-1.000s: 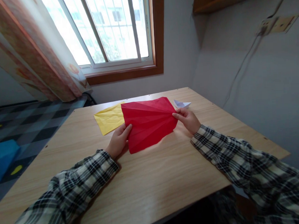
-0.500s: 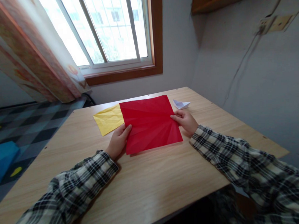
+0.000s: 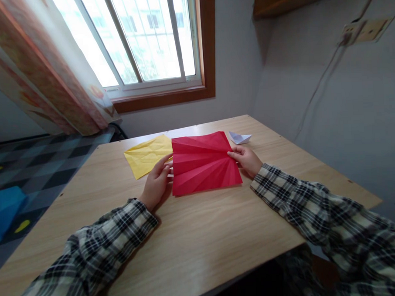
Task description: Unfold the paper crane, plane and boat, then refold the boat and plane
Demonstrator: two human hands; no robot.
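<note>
A red sheet of paper [image 3: 203, 165] with fan-like creases spreads just above the table, its folds standing up in ridges. Its right edge is pinched between the thumb and fingers of my right hand [image 3: 247, 159]. At the sheet's left edge is my left hand [image 3: 156, 182], thumb and fingers apart; some fingertips lie close to or behind the paper, and I cannot tell if they touch it. A creased yellow sheet of paper [image 3: 145, 157] lies behind my left hand, partly covered by the red one. Beyond my right hand sits a small white paper boat [image 3: 240, 138].
The wooden table [image 3: 188, 240] reaches back toward the window wall. To the left, a blue folded paper piece [image 3: 5, 211] rests on a checked surface [image 3: 61, 171]. A curtain [image 3: 50, 76] hangs at the left, and a cable [image 3: 316, 95] runs down the right wall.
My left hand has let go of the red paper's left edge and its fingers have spread. That edge has shifted right, the creases stand out more, and more yellow paper shows.
</note>
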